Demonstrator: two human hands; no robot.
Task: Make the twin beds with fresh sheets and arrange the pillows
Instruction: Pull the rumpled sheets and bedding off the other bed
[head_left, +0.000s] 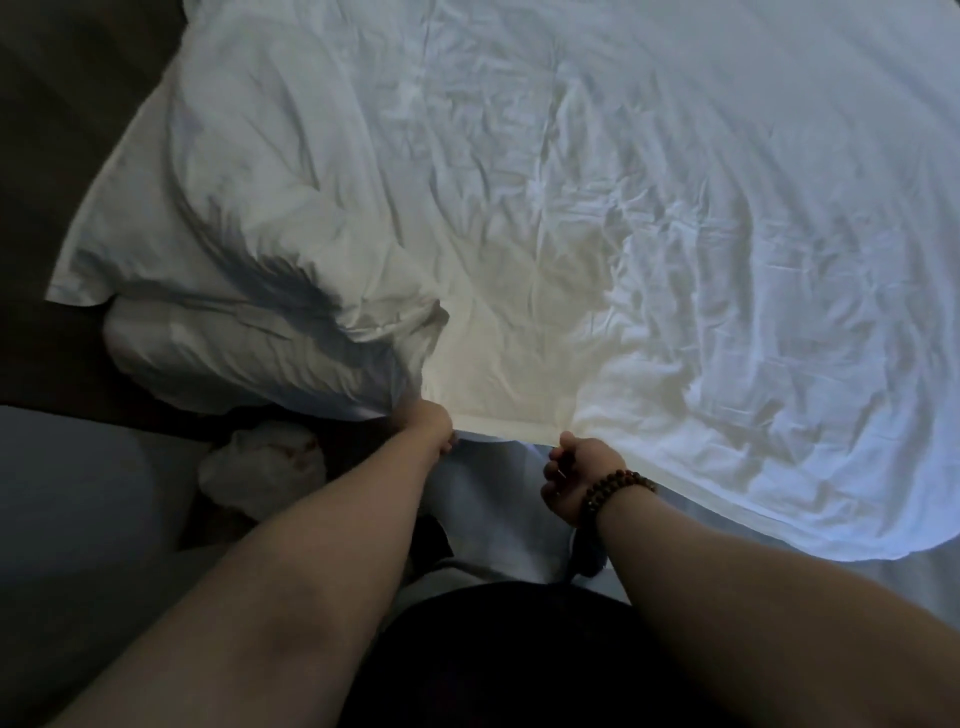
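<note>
A crumpled white sheet (649, 234) covers the bed in front of me. Its near hem runs along the bed's edge between my hands. My left hand (434, 423) grips that hem beside the lower of two stacked white pillows (244, 218), at the bed's left end. My right hand (574, 480), with a bead bracelet on the wrist, is at the bed's edge just below the hem. Its fingers are curled, and I cannot tell whether they hold cloth. The lower pillow (208, 358) sticks out under the upper one.
A dark headboard or wall (62, 130) runs along the left. The pale edge of a second bed (78, 493) lies at lower left. A bundle of white cloth (265, 462) lies in the gap between the beds. The room is dim.
</note>
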